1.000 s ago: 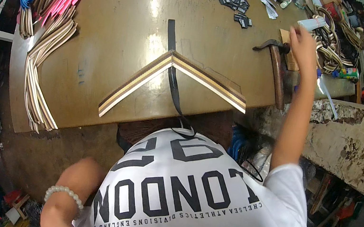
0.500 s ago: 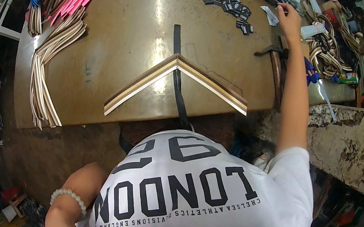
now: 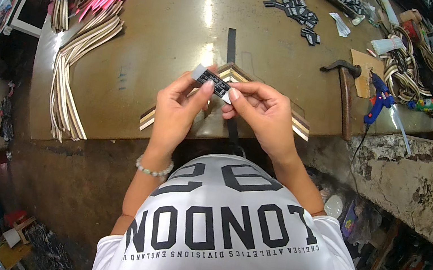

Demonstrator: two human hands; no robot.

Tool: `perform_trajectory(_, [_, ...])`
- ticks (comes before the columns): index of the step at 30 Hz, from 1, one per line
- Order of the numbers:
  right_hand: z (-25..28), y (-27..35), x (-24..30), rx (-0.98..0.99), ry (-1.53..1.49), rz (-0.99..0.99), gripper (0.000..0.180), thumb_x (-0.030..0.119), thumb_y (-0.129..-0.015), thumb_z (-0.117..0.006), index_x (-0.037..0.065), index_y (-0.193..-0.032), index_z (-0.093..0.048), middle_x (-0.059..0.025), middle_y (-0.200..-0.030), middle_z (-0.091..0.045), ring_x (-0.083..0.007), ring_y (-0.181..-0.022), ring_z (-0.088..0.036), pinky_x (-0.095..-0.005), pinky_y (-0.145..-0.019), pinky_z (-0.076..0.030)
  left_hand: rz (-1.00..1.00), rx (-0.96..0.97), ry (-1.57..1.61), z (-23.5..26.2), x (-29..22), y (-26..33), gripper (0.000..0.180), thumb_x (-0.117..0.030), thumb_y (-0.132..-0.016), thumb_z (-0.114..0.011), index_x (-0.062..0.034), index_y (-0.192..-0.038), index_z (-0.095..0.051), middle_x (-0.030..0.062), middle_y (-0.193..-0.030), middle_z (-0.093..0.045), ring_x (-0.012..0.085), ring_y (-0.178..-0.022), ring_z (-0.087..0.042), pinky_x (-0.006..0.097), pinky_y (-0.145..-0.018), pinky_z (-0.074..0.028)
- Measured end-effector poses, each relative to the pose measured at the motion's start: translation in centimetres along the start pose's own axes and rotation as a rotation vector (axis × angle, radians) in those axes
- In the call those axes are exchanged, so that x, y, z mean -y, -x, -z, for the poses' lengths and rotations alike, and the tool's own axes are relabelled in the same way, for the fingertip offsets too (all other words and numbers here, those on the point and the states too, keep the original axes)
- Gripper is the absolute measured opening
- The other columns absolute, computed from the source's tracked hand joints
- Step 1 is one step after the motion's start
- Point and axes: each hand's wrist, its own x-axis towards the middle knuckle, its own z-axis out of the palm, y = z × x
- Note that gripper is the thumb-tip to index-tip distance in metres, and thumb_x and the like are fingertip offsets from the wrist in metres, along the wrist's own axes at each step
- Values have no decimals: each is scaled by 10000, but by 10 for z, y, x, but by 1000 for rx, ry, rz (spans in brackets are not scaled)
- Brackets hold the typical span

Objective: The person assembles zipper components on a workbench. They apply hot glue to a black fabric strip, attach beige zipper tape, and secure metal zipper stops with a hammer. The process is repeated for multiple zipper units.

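two bare hands meet over the near part of a brown tabletop (image 3: 172, 59). the left hand (image 3: 179, 100), a beaded bracelet (image 3: 153, 168) at its wrist, points forward; the right hand (image 3: 266, 116) slants inward. each grip is closed, thumb against fingers, pinching a small black label (image 3: 221, 86) held over a striped, bent strap (image 3: 300, 127).

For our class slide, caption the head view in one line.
Left hand and right hand pinch a small black tag over a striped, bent strip, a hammer lying to the right.
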Motion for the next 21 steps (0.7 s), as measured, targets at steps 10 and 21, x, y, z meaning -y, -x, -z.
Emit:
perform_trajectory(10, [12,-16,-1,149,53,-7,226,119,-927,-675,-28,-1092,-624,-81,-1067,-639,-122,-904,-636,-270,-796,-541,-97,15,19,3,-1,-4,106,-64,-861,-757,18,-872,-692,0,-803,-657,28,-720,-541,179,-631,-420])
perform_trajectory(21, [10,14,1,576,-113,401,66,89,-923,-609,40,-961,-584,-113,-1141,-552,-189,-1030,-559,-317,-890,-453,-48,-258,340,25,-14,-17,209,-206,-960,-653,-94,-810,-559,5,-673,-572,73,-572,-531,198,-515,-423])
